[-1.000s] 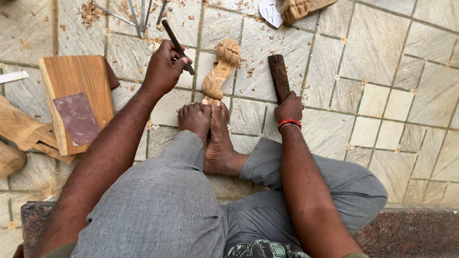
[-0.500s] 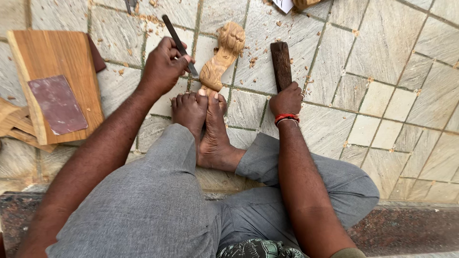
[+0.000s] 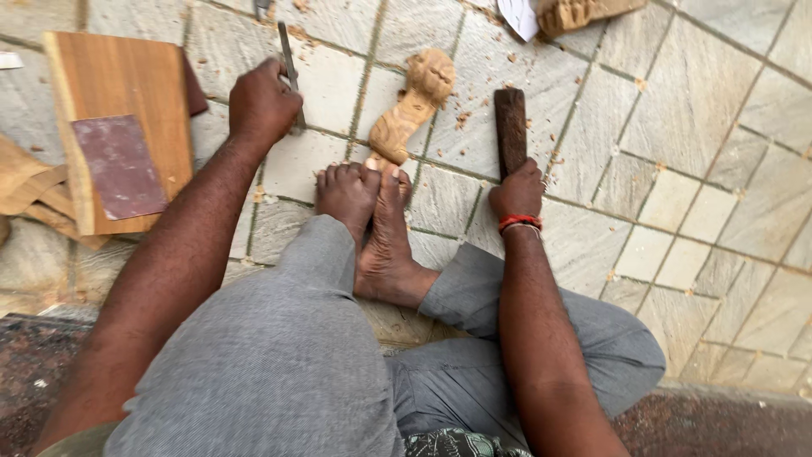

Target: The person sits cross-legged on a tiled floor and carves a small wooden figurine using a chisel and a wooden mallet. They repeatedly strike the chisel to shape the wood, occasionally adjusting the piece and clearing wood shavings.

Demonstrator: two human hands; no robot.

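My grey trousers (image 3: 279,364) fill the bottom of the frame, knees folded, and my two bare feet (image 3: 368,216) meet at the centre, toes pressed against the near end of the carved wooden piece (image 3: 412,106). That carving lies on the stone-tiled floor (image 3: 702,127), running from my toes up and to the right toward the upper middle of the frame, its rounded, carved head at the far end.

Right of centre, my right hand (image 3: 518,190) has its grip wrapped fully around the lower end of a dark wooden mallet (image 3: 510,127), which points straight up the frame with its block resting on the tiles just right of the carving. A red band (image 3: 519,222) sits at that wrist.

Up and to the left, my left hand (image 3: 264,103) is closed in a fist around a slim metal chisel (image 3: 292,72); the shaft sticks out above my knuckles, and its lower tip is hidden behind the hand, probably on the floor left of the carving.

At the left edge lies a wooden board (image 3: 110,80) with a reddish sheet of sandpaper (image 3: 120,167) on it, and pale offcuts (image 3: 30,182) beside it. Wood chips (image 3: 463,118) speckle the tiles near the carving.
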